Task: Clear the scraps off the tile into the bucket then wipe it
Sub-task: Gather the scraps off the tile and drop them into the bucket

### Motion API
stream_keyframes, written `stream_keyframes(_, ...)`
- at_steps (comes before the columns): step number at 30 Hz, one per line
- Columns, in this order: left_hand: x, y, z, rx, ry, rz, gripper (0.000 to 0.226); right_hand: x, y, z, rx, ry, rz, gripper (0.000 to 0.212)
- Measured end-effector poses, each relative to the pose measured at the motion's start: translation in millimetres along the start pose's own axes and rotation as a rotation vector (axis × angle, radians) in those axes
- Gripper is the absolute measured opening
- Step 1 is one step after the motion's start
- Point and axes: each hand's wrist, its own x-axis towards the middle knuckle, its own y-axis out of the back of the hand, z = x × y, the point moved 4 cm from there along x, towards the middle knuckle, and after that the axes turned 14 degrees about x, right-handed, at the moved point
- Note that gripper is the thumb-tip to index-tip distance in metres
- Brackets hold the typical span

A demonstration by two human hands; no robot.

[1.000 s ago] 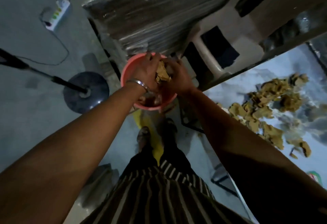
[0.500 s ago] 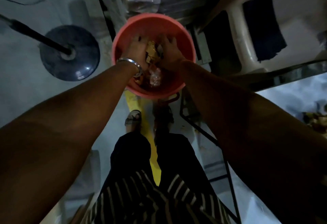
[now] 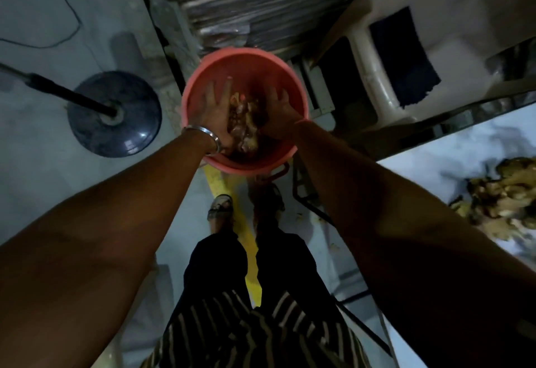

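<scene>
A pink bucket (image 3: pixel 255 58) stands on the floor in front of my feet. Both hands are inside its mouth. My left hand (image 3: pixel 213 112), with a metal bangle on the wrist, has its fingers spread and holds nothing. My right hand (image 3: pixel 280 113) is spread open too. Between and below them a heap of brownish scraps (image 3: pixel 243 125) lies in the bucket. At the right edge, more tan scraps (image 3: pixel 504 202) lie on the pale marbled tile (image 3: pixel 464 164).
A dark round stand base (image 3: pixel 116 118) with a black pole sits on the floor to the left. A stack of wrapped boards (image 3: pixel 246 4) is behind the bucket. A white plastic chair (image 3: pixel 406 57) is at the back right. A yellow strip runs between my feet.
My hands carried a clump of scraps down into the bucket and spread apart, letting it drop. The view swung from the tile toward the bucket.
</scene>
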Motion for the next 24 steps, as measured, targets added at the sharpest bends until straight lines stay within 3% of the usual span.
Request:
stream_keyframes(3, -26, 29, 18, 0.006, -0.007, -0.004, 0.138, -46, 13, -17, 0.029, 0.047, 0.068, 0.108)
stream_keyframes(7, -60, 79, 58, 0.043, -0.134, 0.137, 0.131, -124, 33, -35, -0.009, 0.159, 0.173, 0.101)
stream_keyframes(10, -80, 107, 94, -0.017, -0.237, 0.214, 0.12, -188, 51, -29, 0.052, 0.187, 0.367, 0.089)
stream_keyframes(14, -119, 120, 155, -0.096, -0.348, 0.131, 0.125, -282, 61, 5, 0.109, 0.27, 0.679, 0.079)
stream_keyframes(19, -165, 101, 218, -0.133, -0.491, 0.054, 0.139, -382, 46, 86, 0.316, 0.141, 0.888, 0.086)
stream_keyframes(24, -183, 83, 267, 0.069, -0.553, 0.003, 0.156, -484, 19, 201, 0.513, -0.138, 1.208, 0.079)
